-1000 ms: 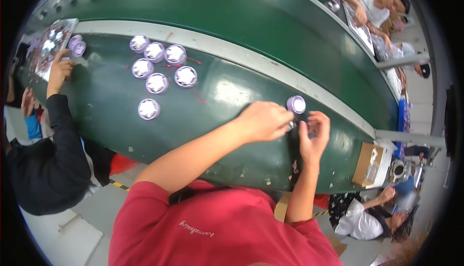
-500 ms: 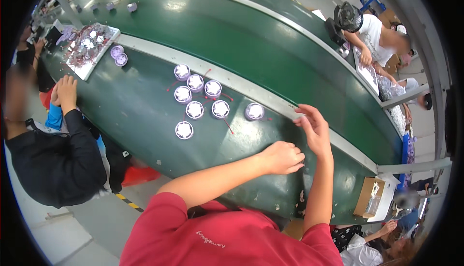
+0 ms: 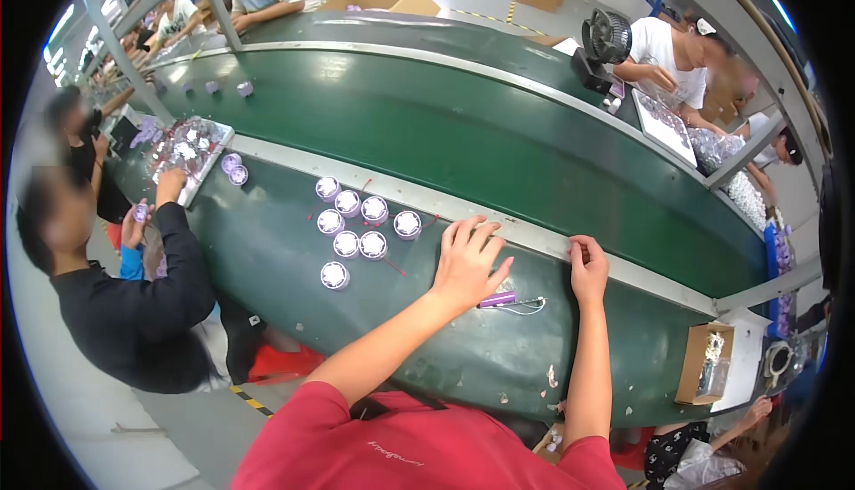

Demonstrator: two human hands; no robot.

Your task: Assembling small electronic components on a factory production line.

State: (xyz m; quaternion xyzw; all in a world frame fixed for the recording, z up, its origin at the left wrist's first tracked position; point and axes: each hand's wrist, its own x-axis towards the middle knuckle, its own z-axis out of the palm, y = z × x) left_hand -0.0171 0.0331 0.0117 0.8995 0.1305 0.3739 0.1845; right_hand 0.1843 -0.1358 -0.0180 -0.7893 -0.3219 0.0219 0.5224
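Note:
My left hand (image 3: 468,265) is open, fingers spread over the green bench beside the metal rail. No grip shows in it. Under its thumb side lies a purple cylinder (image 3: 498,299), like a battery cell, with a thin white wire (image 3: 532,306) looping from it. My right hand (image 3: 589,271) is closed at the rail, thumb and fingertips pressed together. Whatever it may pinch is hidden. Left of my left hand stand several round lilac cups with white star-shaped tops; the nearest lilac cup (image 3: 407,224) sits at the group's right end. Red wires trail from some.
A metal rail (image 3: 539,233) separates the bench from a green conveyor belt (image 3: 463,125). At left, a co-worker (image 3: 134,294) reaches into a white tray (image 3: 219,144) of parts. An open cardboard box (image 3: 684,374) stands at right. A fan (image 3: 607,37) stands across the belt.
The lone cup at right now sits closer to the group. My left hand has moved left and opened from a closed shape; my right fingers have closed. The purple cylinder shows now. The view has shifted.

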